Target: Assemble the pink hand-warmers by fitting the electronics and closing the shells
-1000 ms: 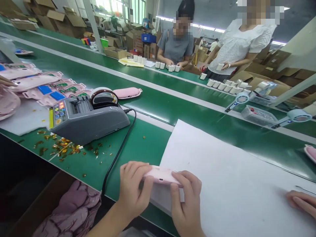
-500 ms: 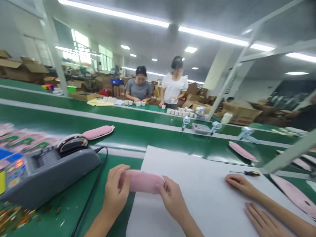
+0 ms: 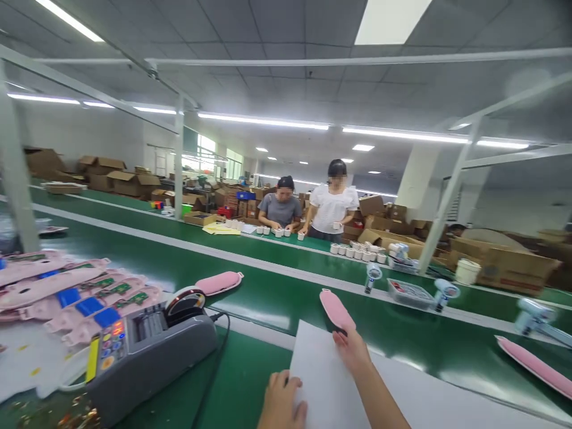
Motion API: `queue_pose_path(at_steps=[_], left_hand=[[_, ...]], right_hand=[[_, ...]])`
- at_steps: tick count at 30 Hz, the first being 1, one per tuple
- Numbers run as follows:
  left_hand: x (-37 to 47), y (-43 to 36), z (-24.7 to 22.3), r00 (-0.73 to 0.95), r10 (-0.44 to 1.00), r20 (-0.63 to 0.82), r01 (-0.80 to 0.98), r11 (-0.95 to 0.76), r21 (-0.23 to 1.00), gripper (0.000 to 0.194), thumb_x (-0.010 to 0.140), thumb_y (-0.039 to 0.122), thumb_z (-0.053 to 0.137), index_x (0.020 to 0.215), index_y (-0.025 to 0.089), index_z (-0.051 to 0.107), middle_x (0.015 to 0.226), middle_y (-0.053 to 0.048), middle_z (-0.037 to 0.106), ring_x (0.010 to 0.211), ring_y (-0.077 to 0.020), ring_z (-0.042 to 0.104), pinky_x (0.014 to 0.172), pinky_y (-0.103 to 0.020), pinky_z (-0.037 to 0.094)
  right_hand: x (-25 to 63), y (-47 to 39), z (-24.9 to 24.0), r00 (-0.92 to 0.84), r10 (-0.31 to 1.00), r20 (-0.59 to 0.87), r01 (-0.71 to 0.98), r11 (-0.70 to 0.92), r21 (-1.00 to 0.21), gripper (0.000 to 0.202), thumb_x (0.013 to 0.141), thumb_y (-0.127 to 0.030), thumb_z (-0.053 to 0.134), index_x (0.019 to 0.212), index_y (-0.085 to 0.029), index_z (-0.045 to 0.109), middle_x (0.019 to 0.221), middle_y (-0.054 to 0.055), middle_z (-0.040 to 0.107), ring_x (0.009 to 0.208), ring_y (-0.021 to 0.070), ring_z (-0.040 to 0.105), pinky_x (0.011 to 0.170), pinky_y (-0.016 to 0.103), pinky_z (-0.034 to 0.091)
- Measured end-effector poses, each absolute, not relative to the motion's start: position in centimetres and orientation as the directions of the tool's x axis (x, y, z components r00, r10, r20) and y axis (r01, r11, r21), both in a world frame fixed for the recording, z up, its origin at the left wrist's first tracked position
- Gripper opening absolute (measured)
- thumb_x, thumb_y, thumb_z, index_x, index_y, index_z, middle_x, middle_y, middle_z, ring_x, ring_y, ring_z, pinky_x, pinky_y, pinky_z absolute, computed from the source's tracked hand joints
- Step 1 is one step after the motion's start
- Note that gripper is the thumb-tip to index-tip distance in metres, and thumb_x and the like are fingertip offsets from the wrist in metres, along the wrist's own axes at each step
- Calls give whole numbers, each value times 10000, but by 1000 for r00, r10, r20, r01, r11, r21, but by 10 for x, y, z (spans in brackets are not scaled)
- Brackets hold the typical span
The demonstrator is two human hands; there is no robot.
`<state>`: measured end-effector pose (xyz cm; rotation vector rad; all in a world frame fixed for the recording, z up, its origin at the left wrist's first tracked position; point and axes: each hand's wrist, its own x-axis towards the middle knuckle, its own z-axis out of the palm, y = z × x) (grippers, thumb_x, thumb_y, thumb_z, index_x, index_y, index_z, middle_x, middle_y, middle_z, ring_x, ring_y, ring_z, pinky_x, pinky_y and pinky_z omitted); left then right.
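A long pink plastic shell (image 3: 336,308) with rounded ends lies over the green belt, tilted away from me. My right hand (image 3: 354,350) has its fingers closed on the near end of it. Lower and to the left, my left hand (image 3: 282,400) rests at the left edge of a white paper sheet (image 3: 319,363), fingers loosely bent and a little apart, nothing seen in them. Left of my hands stands a grey tape dispenser (image 3: 165,351) with lit buttons. Behind it another pink shell (image 3: 220,283) lies on the belt.
Pink shells with green circuit boards and blue tape (image 3: 96,304) are piled at the left. A black cable (image 3: 218,357) runs down from the dispenser. Light-blue handheld devices (image 3: 373,277) and a clear box (image 3: 410,293) line the far ledge. Two people work across the line.
Both hands were holding the pink shell over the paper. My left hand has let go and dropped to the paper's edge; my right hand has carried the shell forward to the belt. The view has shifted.
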<state>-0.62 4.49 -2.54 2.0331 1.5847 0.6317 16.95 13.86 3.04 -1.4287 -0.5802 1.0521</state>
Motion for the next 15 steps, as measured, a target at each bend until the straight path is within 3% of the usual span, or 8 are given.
queue_pose_path(at_steps=[3,5,9,15], left_hand=[[-7,48,-28,209,977,51,624,-173,762,390,676,78,516,1032,184,639,1195,-96,527,1091,-197,548,975,-274,384],[-7,47,-25,193,981,2,561,-112,820,406,669,7,466,1005,173,621,1139,-89,520,1060,-169,561,966,-257,391],[-10,37,-7,177,978,-107,547,-7,837,346,707,-34,424,948,142,599,1056,-95,527,1012,-173,552,955,-291,400],[-15,30,0,206,968,-140,546,5,837,279,750,36,450,959,151,595,1035,-92,513,917,-185,530,861,-318,430]], right_hand=[[144,111,-1,401,889,-220,-184,-157,-970,308,682,-299,670,944,-160,589,652,-18,552,615,166,617,577,277,520],[127,92,-18,312,943,-111,-58,-98,-993,307,611,-318,675,876,-168,637,654,-5,594,622,189,627,607,301,523],[113,68,-34,86,991,106,270,79,-960,285,658,-419,592,789,-186,694,831,71,690,760,233,665,735,340,539],[118,59,-43,-12,974,228,403,213,-890,341,776,-492,513,721,-203,684,798,80,687,773,244,651,719,362,525]])
